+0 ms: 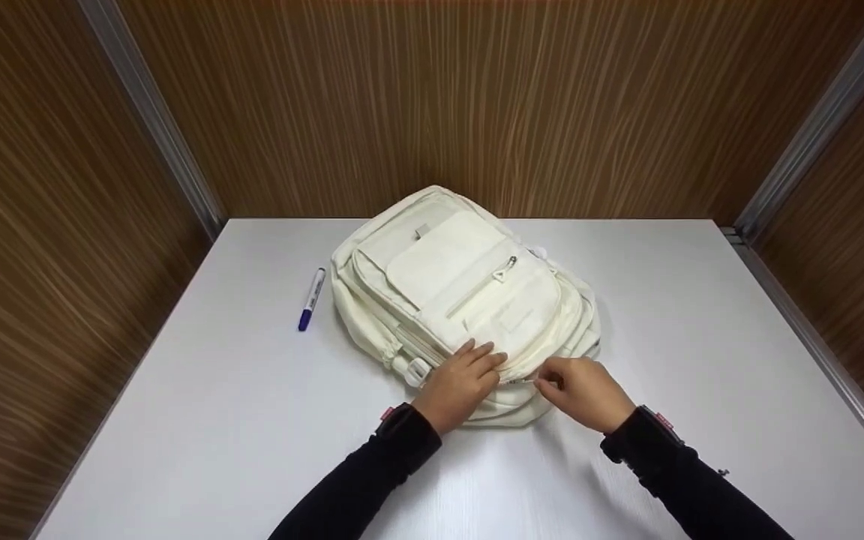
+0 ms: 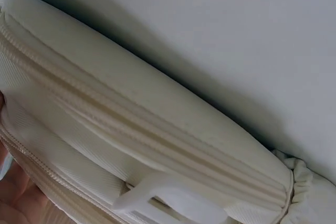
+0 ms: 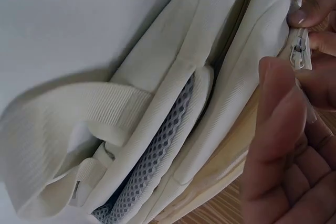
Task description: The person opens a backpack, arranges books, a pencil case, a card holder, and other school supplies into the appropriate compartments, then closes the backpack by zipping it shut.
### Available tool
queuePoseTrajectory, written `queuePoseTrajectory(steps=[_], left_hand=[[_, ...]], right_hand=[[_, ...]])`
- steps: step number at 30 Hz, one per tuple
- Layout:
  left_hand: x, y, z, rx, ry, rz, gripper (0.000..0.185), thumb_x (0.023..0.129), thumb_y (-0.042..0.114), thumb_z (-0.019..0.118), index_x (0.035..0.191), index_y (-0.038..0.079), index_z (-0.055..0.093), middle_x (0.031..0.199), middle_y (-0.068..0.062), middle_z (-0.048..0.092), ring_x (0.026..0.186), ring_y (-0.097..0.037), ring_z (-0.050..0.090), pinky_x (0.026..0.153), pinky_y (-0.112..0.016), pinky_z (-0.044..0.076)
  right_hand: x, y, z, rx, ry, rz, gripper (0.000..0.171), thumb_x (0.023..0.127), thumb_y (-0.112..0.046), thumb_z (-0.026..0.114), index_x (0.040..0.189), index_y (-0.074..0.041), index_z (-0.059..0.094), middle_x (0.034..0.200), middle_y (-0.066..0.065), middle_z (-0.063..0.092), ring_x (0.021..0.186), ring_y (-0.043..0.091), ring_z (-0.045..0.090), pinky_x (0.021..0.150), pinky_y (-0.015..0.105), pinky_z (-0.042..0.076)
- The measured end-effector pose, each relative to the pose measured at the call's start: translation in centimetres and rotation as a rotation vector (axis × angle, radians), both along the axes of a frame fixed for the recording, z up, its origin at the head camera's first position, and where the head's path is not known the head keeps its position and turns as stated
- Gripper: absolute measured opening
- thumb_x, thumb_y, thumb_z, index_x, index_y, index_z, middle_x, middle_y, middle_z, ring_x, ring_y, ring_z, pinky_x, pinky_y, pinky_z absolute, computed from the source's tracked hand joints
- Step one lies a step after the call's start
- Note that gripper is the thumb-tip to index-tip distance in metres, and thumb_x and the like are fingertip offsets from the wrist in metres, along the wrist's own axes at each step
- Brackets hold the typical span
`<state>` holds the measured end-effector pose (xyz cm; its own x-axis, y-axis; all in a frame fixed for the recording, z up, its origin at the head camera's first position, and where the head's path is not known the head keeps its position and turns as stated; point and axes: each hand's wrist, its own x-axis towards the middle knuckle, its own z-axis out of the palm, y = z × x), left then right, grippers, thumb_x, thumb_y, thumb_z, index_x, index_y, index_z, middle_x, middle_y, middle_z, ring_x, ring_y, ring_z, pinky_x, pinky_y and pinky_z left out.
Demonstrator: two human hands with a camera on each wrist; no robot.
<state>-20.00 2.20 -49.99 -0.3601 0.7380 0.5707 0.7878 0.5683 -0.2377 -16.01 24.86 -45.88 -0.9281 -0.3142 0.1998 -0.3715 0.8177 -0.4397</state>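
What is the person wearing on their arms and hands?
Both arms are covered by long black sleeves down to the wrists. A small dark device with a pinkish-red spot sits at each cuff. The left hand and right hand are bare: no gloves and no rings visible.

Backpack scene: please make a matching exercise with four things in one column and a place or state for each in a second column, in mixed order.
1. backpack
2. pen
3. left hand
4. right hand

a. pinches the zipper pull
b. lies flat in the middle of the table
c. lies on the table at the bag's left
d. rests on the bag's near edge

Pairs: 1-b, 2-c, 3-d, 4-a
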Motion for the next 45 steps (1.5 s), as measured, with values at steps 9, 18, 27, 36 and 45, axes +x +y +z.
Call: queuePoseTrajectory(steps=[9, 18, 27, 36, 45], left_hand=[[-0.8, -3.0, 0.6, 0.031, -0.093, -0.112, 0.006, 0.085, 0.009, 0.069, 0.084, 0.014, 0.069, 0.119, 0.003, 0.071, 0.12, -0.018, 0.063, 0.109, -0.034, 0.044], [-1.5, -5.9, 0.1, 0.095, -0.096, -0.14, 0.007, 0.079, 0.011, 0.074, 0.079, 0.015, 0.067, 0.117, 0.004, 0.072, 0.118, -0.019, 0.064, 0.106, -0.033, 0.046], [-1.7, -9.6, -0.4, 0.177, -0.149, -0.09, 0.007, 0.078, 0.011, 0.076, 0.08, 0.014, 0.07, 0.119, 0.002, 0.07, 0.121, -0.025, 0.061, 0.105, -0.033, 0.047], [-2.1, -12.5, -0.1, 0.204, -0.189, 0.015, 0.011, 0.079, 0.014, 0.077, 0.082, 0.014, 0.066, 0.123, 0.003, 0.068, 0.124, -0.026, 0.059, 0.104, -0.04, 0.049], [-1.3, -9.3, 0.7, 0.122, -0.058, 0.038, 0.014, 0.081, 0.028, 0.07, 0.091, 0.019, 0.066, 0.11, 0.002, 0.07, 0.111, -0.022, 0.064, 0.104, -0.049, 0.046]], right_hand=[[-0.6, 0.9, 0.2, -0.009, -0.029, -0.02, 0.015, 0.087, -0.011, 0.067, 0.073, -0.013, 0.063, 0.061, -0.009, 0.053, 0.054, 0.002, 0.043, 0.051, 0.02, 0.037], [-1.1, 1.5, 0.1, -0.028, -0.045, -0.048, 0.014, 0.088, -0.01, 0.067, 0.075, -0.013, 0.065, 0.061, -0.009, 0.054, 0.052, 0.002, 0.041, 0.05, 0.019, 0.035], [-1.8, 2.5, -0.4, -0.012, -0.016, -0.087, 0.014, 0.088, -0.009, 0.066, 0.074, -0.011, 0.064, 0.061, -0.007, 0.053, 0.054, 0.006, 0.042, 0.052, 0.021, 0.034], [-1.2, 3.3, -1.1, -0.061, -0.092, -0.044, 0.009, 0.089, -0.01, 0.066, 0.081, -0.009, 0.068, 0.064, -0.008, 0.058, 0.055, 0.002, 0.045, 0.053, 0.02, 0.038], [-0.9, 2.8, -1.3, -0.102, -0.087, 0.083, 0.009, 0.087, -0.006, 0.066, 0.08, -0.012, 0.067, 0.062, -0.013, 0.049, 0.056, -0.002, 0.04, 0.055, 0.018, 0.036]])
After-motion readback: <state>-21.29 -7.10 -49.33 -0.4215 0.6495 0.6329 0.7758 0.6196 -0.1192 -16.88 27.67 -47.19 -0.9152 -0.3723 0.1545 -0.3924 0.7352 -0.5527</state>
